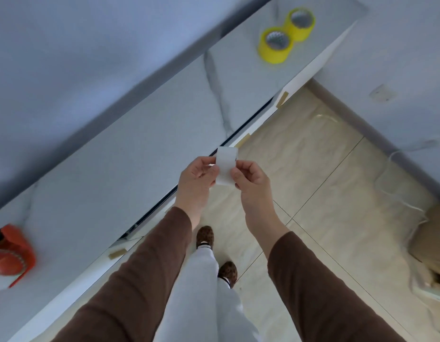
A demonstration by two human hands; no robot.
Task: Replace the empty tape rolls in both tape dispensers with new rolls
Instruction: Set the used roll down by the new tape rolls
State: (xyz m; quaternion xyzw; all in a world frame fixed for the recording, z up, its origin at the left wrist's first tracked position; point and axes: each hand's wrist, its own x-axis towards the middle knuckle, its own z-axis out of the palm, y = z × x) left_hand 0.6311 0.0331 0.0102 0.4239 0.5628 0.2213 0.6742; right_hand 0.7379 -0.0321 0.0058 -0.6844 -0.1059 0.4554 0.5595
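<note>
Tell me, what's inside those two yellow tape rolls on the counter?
Each yellow tape roll lies flat on the counter, and its open centre shows a pale greyish, jagged-edged inner ring. The view is too blurred to tell anything further.

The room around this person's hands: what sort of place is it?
Probably a room in a home or small workshop, though that is a guess. A long marble-look counter runs along a plain wall, the tiled floor is pale, and the person wears slippers.
</note>
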